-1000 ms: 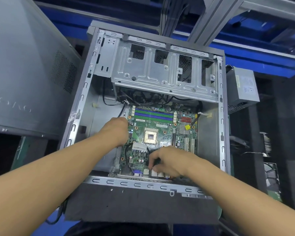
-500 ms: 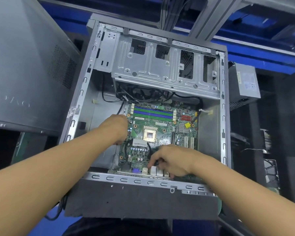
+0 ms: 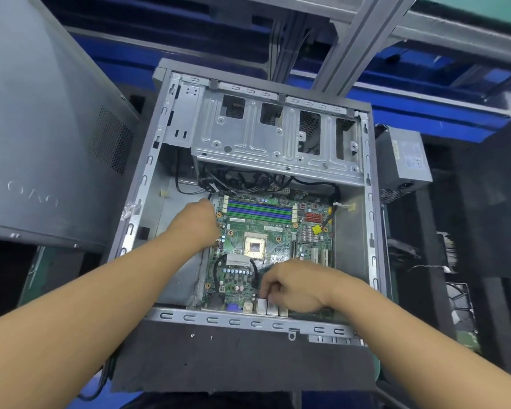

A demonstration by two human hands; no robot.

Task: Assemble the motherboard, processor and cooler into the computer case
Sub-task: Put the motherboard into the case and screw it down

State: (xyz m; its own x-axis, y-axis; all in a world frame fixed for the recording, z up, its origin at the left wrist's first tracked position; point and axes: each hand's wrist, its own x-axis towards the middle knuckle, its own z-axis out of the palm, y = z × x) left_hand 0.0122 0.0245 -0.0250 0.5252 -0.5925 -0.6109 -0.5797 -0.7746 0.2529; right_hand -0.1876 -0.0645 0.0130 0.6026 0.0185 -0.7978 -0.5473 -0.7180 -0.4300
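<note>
Head view: the computer case [image 3: 248, 320] lies open on its side, and the motherboard [image 3: 239, 225] sits inside on the case floor, below the drive cage [image 3: 263, 143] and a tangle of black cables [image 3: 242, 184].

The left grip [image 3: 196, 224] is at the board's left edge beside the memory slots [image 3: 258, 209]. Its fingers are tucked under the hand, so it cannot be told whether they clasp the edge or only press on it. The right grip [image 3: 292, 286] is curled round the metal port blocks [image 3: 266, 307] at the near edge, clamped on them.

The board looks light and thin. It is probably stiff enough to lift flat, yet likely to flex if levered from one corner. It seems fragile, with small capacitors, pins and the open socket [image 3: 255, 246] standing proud across its face. The safest holds appear to be the ones in use, the bare edges and the sturdy port housings, never the socket or the slots.

No cooler shows on the board. The ports probably have to slide into the rear openings, so gentle, level pushing seems wiser than force. The sheet-metal rim may scrape knuckles.
</note>
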